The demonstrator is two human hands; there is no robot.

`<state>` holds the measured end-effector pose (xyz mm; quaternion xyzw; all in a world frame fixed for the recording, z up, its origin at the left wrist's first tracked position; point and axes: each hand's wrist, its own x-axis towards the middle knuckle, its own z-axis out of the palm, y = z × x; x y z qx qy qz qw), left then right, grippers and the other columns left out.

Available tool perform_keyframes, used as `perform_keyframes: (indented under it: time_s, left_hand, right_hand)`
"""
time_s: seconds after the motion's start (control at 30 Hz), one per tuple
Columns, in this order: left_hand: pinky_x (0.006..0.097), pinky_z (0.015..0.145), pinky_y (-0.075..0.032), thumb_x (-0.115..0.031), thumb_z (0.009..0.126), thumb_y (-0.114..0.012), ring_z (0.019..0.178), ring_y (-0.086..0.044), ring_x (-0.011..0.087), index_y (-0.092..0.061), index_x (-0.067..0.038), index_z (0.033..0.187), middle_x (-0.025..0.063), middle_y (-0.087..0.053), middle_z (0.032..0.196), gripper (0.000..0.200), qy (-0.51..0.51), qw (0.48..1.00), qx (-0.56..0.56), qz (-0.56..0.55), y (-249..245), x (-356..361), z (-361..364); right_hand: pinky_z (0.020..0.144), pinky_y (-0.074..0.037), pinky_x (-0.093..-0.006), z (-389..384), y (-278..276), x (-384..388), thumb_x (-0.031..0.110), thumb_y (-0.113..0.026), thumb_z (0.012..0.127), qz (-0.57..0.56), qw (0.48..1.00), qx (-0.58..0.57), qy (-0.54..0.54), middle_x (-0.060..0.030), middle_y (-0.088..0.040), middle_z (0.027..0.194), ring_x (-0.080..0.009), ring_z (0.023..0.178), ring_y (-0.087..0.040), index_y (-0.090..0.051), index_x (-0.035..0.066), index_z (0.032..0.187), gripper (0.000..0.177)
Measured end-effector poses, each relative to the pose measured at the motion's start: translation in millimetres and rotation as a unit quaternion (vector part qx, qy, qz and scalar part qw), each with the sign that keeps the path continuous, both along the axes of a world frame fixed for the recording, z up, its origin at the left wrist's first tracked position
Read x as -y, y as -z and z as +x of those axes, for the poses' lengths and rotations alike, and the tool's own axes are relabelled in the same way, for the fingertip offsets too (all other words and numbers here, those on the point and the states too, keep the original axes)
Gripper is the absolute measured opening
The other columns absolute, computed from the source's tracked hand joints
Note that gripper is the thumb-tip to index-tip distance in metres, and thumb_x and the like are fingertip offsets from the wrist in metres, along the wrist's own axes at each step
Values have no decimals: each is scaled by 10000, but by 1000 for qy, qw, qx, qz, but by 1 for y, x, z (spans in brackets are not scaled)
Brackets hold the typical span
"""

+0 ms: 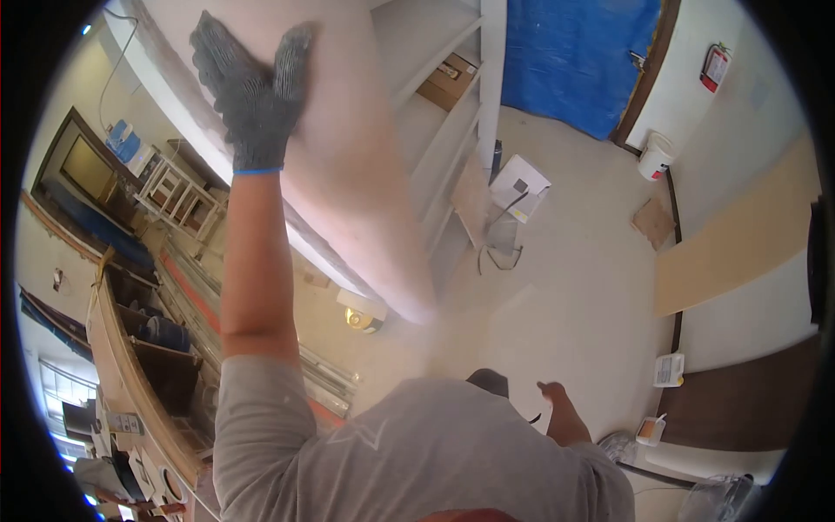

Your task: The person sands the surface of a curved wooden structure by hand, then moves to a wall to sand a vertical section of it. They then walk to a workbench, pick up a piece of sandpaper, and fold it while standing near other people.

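My left hand (261,91), in a grey knit glove with a blue cuff, lies flat with its fingers spread against a broad, pale, dusty panel (357,174). This panel forms the side of a white shelving unit (439,52). Low on the right, my right hand (552,393) hangs beside my body, mostly small and foreshortened. A thin dark strip shows near it, and I cannot make out whether the hand holds it. A dark rounded shape (489,381), perhaps a shoe, shows past my grey shirt (435,444).
A cardboard box (450,81) sits on a shelf. On the floor are a white box (519,187), a round yellow-lit item (357,320) and a white bucket (657,157). Long metal bars (322,378) lie left, near a wooden counter (117,348). A blue sheet (578,65) covers a door.
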<state>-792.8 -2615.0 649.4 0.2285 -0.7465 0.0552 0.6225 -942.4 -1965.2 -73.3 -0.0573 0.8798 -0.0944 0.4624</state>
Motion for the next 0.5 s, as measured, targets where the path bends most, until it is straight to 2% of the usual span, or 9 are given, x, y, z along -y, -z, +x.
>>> perform_keyframes:
  time_s: [0.03,0.07,0.1,0.13,0.17,0.23,0.37,0.4,0.5]
  left_hand:
    - [513,1210,-205,-602,867,-630,1439,-279,481,-218,165,1473,370,-270,1525,1060,29,996,18,86,2,-3,3]
    - [518,1209,-204,-593,871,-628,1442,-267,484,-209,171,1472,375,-262,1525,1059,-15,999,20,-47,5,-14,-1]
    - [524,1208,-203,-584,875,-626,1446,-255,487,-200,178,1471,380,-254,1526,1058,-77,981,8,-179,8,-25,-5]
    - [552,1203,-189,-565,892,-607,1450,-204,521,-181,183,1475,388,-227,1530,1040,-57,988,22,-142,36,-39,-6]
    - [606,1189,-162,-542,900,-601,1444,-156,564,-161,175,1484,403,-204,1528,1025,-35,990,33,-136,62,-56,-4]
    - [668,1158,-165,-537,900,-615,1421,-178,595,-169,160,1487,411,-222,1513,1014,-91,990,81,-73,131,-61,-13]
    - [656,1133,-254,-459,927,-624,1395,-263,590,-208,149,1483,389,-273,1509,922,-73,976,29,-204,79,-54,-17]
    - [606,1142,-286,-429,917,-657,1395,-282,575,-233,156,1474,391,-299,1497,912,-91,972,15,-215,49,-52,-20]
    - [528,1192,-233,-426,934,-642,1431,-233,541,-211,150,1482,383,-270,1517,905,-108,986,-21,-127,-20,-57,-28]
  right_hand:
    - [644,-549,-589,3,13,-11,604,-564,932,34,998,35,42,-294,-626,1235,-454,808,-695,-536,-42,1340,765]
    - [1011,-463,-430,21,-8,-13,654,-500,923,58,998,-7,17,-277,-627,1255,-401,1178,-615,-543,-56,1337,823]
    - [788,-449,-488,23,-13,-23,529,-572,937,7,989,59,138,-240,-645,1066,-388,961,-630,-556,-22,1325,675]
    - [566,-436,-546,26,-17,-33,404,-644,951,-31,958,116,261,-203,-662,878,-376,744,-645,-569,12,1314,540]
    - [611,-443,-520,24,-36,-34,394,-645,947,-43,948,142,283,-194,-670,914,-349,787,-644,-583,18,1303,521]
    - [702,-458,-468,5,-73,-28,374,-648,940,-45,974,159,153,-175,-686,985,-296,872,-642,-613,30,1281,485]
    - [882,-487,-365,-62,-152,14,333,-652,927,-45,991,125,7,-136,-718,1129,-190,1042,-639,-672,53,1238,419]
    - [874,-501,-418,-93,-128,0,385,-642,933,-141,985,91,-51,-167,-700,1156,-244,1022,-644,-635,31,1273,490]
    - [796,-522,-665,-225,-9,45,579,-574,939,32,997,70,6,-286,-641,1202,-530,991,-640,-485,-89,1342,786]
